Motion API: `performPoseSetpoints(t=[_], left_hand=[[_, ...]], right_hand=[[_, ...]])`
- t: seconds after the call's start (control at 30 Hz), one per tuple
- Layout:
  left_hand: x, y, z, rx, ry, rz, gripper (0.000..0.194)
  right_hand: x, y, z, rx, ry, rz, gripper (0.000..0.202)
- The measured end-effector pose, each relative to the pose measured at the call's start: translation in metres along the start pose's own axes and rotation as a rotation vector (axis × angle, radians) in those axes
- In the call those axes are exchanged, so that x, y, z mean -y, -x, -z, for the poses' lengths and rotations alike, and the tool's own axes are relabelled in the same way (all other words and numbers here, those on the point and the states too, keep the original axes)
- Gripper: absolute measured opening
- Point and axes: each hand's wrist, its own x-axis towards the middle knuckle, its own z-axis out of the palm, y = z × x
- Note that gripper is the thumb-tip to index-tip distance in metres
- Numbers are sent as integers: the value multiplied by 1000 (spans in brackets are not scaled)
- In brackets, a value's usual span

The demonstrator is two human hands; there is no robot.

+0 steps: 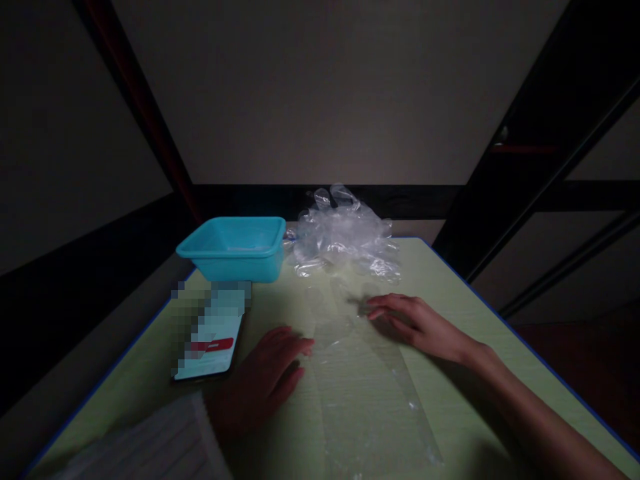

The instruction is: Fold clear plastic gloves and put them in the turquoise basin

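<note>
A clear plastic disposable glove (365, 387) lies spread flat on the table, its fingers pointing to the far side and its cuff toward me. My left hand (273, 367) is just left of the glove, fingers apart and nothing in them. On the other side, my right hand (407, 320) hovers at or lightly touches the glove's finger end, its fingers loosely stretched out. Whether the fingertips press on the film is hard to tell. Behind the flat glove sits a crumpled heap of clear plastic gloves (345, 233).
A turquoise plastic basin (235, 267) stands at the far left of the pale green table (450, 313). In front of it lies a phone (215, 333) with a lit, partly pixelated screen, close to my left hand. A wall (330, 100) rises beyond the table's far edge.
</note>
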Motion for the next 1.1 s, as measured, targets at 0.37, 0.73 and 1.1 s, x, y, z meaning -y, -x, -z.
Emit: performPoseSetpoints(t=[0.37,0.73,1.1], left_hand=[[2,-2,-1,32,117,20,23],[5,-1,-2,52,97,22,25],[7,2,-6,45,86,29,29]], right_hand=[[-15,3,0,202,-177,-185,9],[-21,10,12,310,-282,-260,9],[-19,8,8,290,-215,-232,3]])
